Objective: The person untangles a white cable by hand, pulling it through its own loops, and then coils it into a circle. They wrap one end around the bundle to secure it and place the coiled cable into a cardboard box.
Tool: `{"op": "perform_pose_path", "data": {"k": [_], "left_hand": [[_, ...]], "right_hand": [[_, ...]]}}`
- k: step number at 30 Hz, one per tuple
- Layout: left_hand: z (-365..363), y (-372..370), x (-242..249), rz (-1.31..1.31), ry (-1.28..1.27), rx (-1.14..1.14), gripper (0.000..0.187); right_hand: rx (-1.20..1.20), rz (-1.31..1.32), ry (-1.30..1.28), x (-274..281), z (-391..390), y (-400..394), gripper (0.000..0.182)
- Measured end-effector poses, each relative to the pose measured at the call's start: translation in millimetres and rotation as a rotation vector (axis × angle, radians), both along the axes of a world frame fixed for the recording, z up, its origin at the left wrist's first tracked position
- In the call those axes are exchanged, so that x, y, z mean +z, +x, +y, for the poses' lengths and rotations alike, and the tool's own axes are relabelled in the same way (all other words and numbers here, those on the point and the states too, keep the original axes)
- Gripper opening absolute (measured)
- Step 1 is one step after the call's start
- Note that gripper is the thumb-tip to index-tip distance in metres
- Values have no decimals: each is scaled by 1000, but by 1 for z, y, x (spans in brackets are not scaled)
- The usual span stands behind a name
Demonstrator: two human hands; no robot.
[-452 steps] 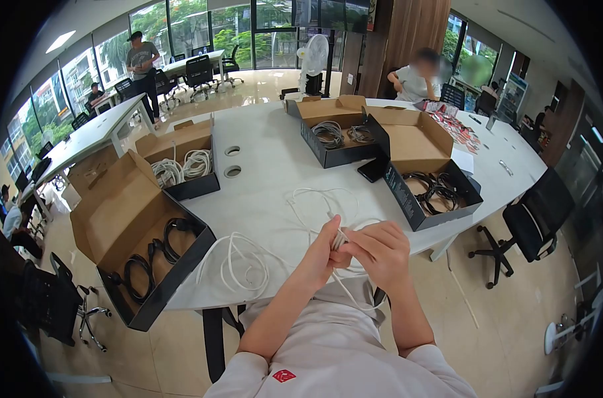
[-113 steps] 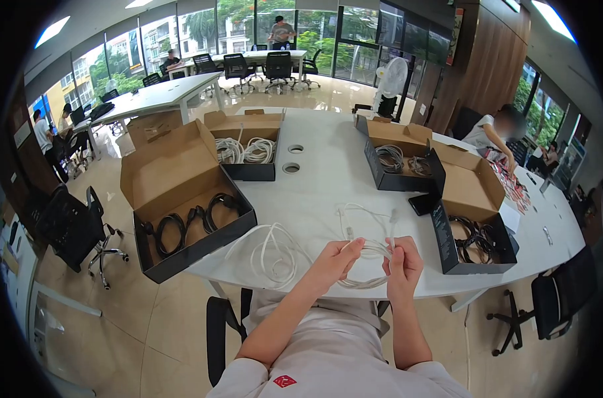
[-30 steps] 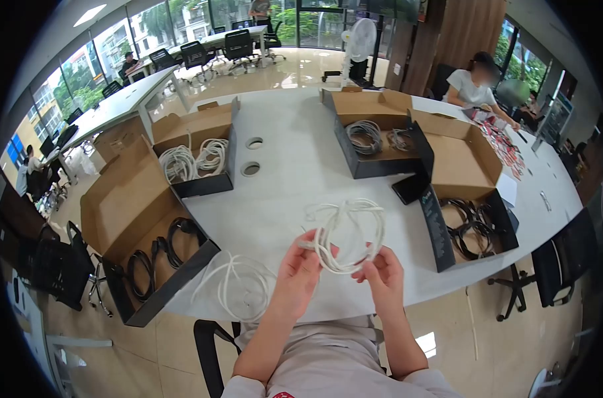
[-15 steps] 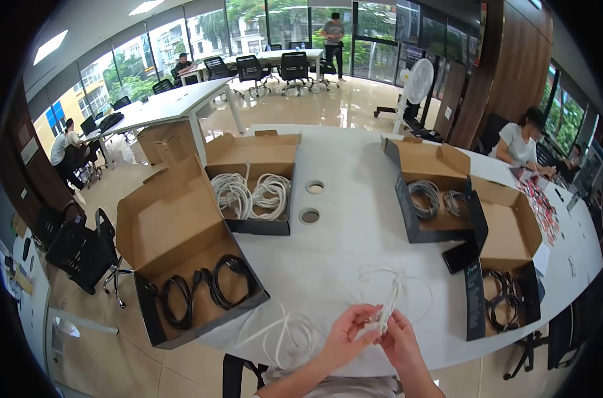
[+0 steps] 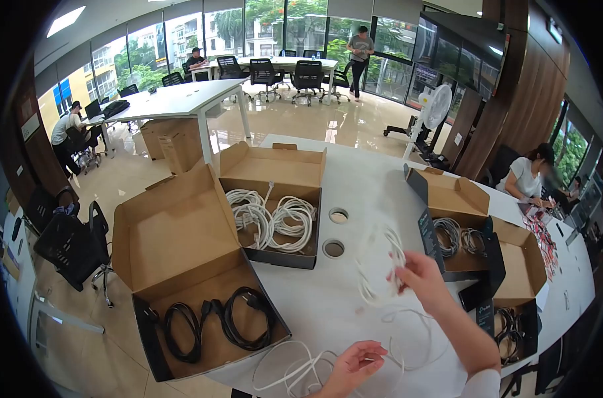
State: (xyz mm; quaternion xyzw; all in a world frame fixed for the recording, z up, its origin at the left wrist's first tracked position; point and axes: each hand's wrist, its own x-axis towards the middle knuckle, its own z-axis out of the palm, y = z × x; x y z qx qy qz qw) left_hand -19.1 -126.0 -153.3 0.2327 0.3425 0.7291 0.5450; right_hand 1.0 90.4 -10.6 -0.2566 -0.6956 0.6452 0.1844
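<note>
A looped bundle of white cable (image 5: 376,286) hangs from the fingers of my right hand (image 5: 417,275), raised over the middle of the table and slightly blurred. Low at the front edge, my left hand (image 5: 360,363) is open, its fingers loosely bent and apart from the thumb. Loose white cable (image 5: 295,373) lies on the tabletop to the left of it, and a thinner white cable (image 5: 421,315) curves across the table on its right. Beyond my hands stands an open cardboard box (image 5: 275,259) with coiled white cables (image 5: 293,224) inside.
Nearer left, another open box (image 5: 202,225) holds black power cables (image 5: 245,318). On the right are a box with grey cables (image 5: 447,235), a box with black cables (image 5: 510,335) and a dark phone-like object (image 5: 472,295). A seated person (image 5: 527,176) handles small red items (image 5: 541,242).
My hands have separated. The right one has carried the white cable bundle forward and up, while the left has opened and stayed near the table's front edge. The view has shifted.
</note>
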Motion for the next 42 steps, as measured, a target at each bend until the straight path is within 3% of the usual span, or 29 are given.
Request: {"op": "perform_pose_path", "data": {"k": [8, 15, 18, 21, 24, 27, 31, 36, 39, 40, 42], "left_hand": [[1, -2, 9, -101, 38, 44, 26], [2, -11, 10, -75, 38, 21, 20], [2, -11, 12, -123, 5, 38, 18], [2, -14, 16, -139, -14, 31, 18], [2, -13, 15, -132, -9, 36, 17], [4, -14, 11, -160, -3, 42, 17], [4, -15, 15, -202, -26, 72, 17], [5, -18, 15, -217, -37, 97, 17], [5, -18, 17, -240, -31, 105, 17], [5, -17, 15, -238, -16, 102, 17], [7, -17, 11, -228, 16, 100, 17]], "right_hand": [[77, 41, -108, -29, 55, -186, 21], [-84, 185, -25, -72, 67, -293, 17], [-213, 295, 103, -74, 70, -296, 19], [-336, 379, 628, -71, 90, -295, 18], [-360, 424, 950, -42, 75, -280, 19], [-189, 582, 1416, -55, 75, -285, 25], [241, 518, 1962, -72, 67, -279, 34], [300, 622, 2068, -80, 59, -289, 33], [435, 531, 2100, -81, 56, -298, 26], [543, 297, 2098, -79, 51, -298, 22], [588, 307, 1872, -90, 55, -306, 20]]}}
